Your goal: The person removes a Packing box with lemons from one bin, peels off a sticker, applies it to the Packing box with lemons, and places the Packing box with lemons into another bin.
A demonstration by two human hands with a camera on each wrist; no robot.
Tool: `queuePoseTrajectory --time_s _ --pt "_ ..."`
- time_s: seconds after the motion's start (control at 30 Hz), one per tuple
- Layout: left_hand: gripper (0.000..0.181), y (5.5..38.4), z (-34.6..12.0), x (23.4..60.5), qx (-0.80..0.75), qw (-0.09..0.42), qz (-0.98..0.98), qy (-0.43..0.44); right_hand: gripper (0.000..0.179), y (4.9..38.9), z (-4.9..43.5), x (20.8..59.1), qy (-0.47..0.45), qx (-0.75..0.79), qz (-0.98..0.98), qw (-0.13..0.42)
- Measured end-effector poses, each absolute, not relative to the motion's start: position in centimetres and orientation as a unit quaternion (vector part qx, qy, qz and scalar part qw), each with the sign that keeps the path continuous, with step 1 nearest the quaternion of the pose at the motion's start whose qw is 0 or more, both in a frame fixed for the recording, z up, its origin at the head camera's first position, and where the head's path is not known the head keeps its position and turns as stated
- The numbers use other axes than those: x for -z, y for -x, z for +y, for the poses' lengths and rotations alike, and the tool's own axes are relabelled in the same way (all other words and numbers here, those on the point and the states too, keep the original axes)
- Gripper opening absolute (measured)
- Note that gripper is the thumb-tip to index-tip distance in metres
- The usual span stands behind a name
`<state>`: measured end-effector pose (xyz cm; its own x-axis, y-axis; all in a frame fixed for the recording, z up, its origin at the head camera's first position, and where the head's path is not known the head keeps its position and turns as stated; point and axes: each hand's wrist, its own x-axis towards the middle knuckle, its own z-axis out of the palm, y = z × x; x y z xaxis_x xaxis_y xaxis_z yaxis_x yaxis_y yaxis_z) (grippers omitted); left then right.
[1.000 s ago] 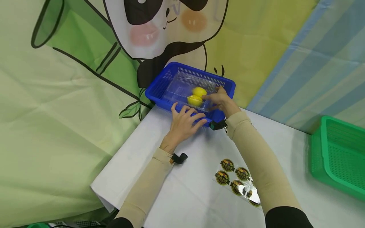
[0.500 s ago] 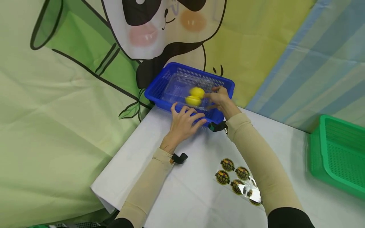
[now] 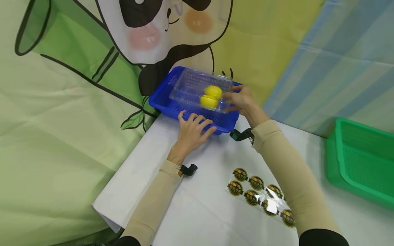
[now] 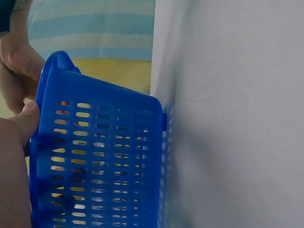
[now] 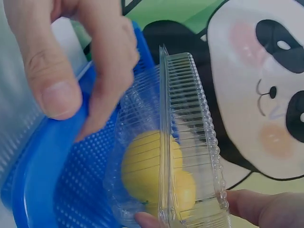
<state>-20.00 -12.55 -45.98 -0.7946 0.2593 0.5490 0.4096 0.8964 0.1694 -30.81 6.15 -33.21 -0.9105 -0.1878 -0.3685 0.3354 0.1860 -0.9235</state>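
My right hand [image 3: 244, 102] pinches the right end of a clear plastic clamshell box [image 3: 187, 89]. Two lemons [image 3: 213, 92] lie inside the box, against each other near that end. The box looks shut in the right wrist view, with a lemon [image 5: 145, 166] behind its ribbed wall. It hangs tilted above the blue basket [image 3: 167, 111]. At the near side of the basket, my left hand [image 3: 192, 131] grips the rim, its thumb [image 5: 61, 97] on the outside and its fingers reaching over to the inside.
A sheet of round stickers [image 3: 252, 196] lies on the white table [image 3: 203, 205], partly under my right forearm. At the right stands a green basket [image 3: 340, 160]. Behind the blue basket hangs a printed panda curtain [image 3: 147, 48].
The clear box with the lemons has risen out of the blue basket, lifted by my right hand. My left hand keeps its place on the rim. The head view has shifted slightly.
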Motion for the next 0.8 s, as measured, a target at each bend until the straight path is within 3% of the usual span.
queuePoseTrajectory --time_s 0.53,0.8 --pt "0.039 20.7 -14.1 46.2 0.170 0.272 -0.929 0.185 0.075 26.6 12.5 27.6 -0.050 0.630 0.750 0.194" --pt "0.037 20.9 -15.2 45.7 0.181 0.275 -0.926 0.187 0.075 24.3 17.0 27.1 -0.067 0.642 0.743 0.179"
